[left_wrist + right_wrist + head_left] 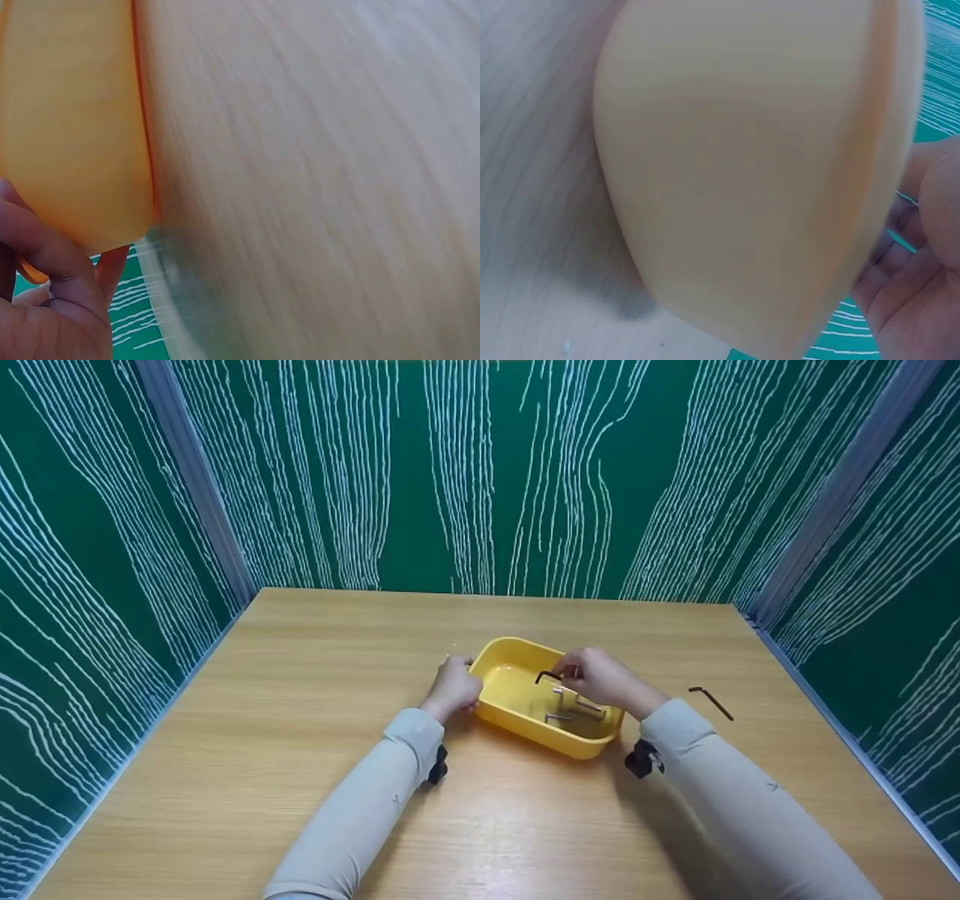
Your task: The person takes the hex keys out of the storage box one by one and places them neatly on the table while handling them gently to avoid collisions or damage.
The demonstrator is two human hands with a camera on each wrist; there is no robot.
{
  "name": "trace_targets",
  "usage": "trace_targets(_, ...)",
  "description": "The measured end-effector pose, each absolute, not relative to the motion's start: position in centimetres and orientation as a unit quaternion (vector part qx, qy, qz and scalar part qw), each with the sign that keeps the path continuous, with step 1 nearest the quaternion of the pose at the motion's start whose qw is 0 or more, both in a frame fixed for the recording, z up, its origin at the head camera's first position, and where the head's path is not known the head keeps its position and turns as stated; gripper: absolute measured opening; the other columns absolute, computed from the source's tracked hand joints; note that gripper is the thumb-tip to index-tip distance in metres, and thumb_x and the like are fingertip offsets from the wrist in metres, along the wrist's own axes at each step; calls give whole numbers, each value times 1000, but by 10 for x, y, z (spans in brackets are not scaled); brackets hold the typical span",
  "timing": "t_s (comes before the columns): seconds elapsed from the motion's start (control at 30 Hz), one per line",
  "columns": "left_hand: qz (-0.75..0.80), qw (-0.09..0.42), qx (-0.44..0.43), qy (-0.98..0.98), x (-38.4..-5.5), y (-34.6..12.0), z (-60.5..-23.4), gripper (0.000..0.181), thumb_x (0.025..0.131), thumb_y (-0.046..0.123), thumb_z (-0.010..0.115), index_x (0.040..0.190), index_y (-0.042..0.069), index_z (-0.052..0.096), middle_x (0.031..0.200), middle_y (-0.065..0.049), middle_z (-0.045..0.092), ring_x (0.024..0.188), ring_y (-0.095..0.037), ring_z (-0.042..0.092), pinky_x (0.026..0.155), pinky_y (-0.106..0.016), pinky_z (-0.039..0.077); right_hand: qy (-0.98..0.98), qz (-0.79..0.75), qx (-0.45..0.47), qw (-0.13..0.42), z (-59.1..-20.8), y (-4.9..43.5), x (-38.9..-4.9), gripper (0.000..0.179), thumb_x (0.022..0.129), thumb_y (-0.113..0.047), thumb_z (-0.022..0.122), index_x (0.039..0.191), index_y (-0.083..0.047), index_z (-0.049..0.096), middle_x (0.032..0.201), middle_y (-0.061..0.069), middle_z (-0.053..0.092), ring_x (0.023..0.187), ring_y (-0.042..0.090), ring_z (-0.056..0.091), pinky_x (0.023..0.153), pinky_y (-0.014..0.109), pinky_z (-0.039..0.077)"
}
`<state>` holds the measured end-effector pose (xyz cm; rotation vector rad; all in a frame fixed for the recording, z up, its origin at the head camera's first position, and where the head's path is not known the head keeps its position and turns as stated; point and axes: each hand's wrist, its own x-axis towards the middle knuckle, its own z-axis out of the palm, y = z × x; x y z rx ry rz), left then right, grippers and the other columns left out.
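Observation:
A yellow plastic bin (pixel 540 730) stands at a slant on the table. My left hand (pixel 454 686) grips its left end by the rim; in the left wrist view, the fingers (pixel 45 247) curl at the corner of the bin (pixel 75 112). Over the bin's right part, my right hand (pixel 604 679) pinches a black hex key (pixel 550 674), its short bent end sticking out to the left. Several small silver metal pieces (pixel 559 717), some L-shaped, lie on the bin floor below. In the right wrist view the bin wall (pixel 735 172) hides the fingertips of the right hand (pixel 922 292).
Another black hex key (pixel 712 703) lies on the wooden table (pixel 300 675), right of the bin. Green walls with white wavy lines (pixel 517 480) enclose the table at the back and both sides.

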<state>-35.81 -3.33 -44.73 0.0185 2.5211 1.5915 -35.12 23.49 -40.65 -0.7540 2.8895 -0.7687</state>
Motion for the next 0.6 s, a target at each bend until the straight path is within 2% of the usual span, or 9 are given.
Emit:
trace_targets(0.2,538,77,8,840,-358,-32,-447,54,97,-7,50,151,-3,55,71,-7,58,42,-9,48,38,-19,43,937,-259,-233,29,-402,242,-352,24,99,4,65,120,5,78,110,21,78,95,30,68,97,54,64)
trace_targets(0.47,540,84,0,838,-359,-33,-448,55,98,-8,51,152,-1,55,73,-6,59,43,-10,48,40,-19,43,939,-274,-206,27,-395,255,-349,23,102,2,65,121,3,78,112,23,77,92,28,67,92,49,63)
trace_targets(0.6,537,80,9,840,-359,-33,-447,52,97,-7,50,149,-2,57,68,-5,58,42,-9,48,39,-19,43,936,-278,-215,8,-394,262,-349,21,101,3,65,118,4,79,105,21,78,87,26,65,81,36,61)
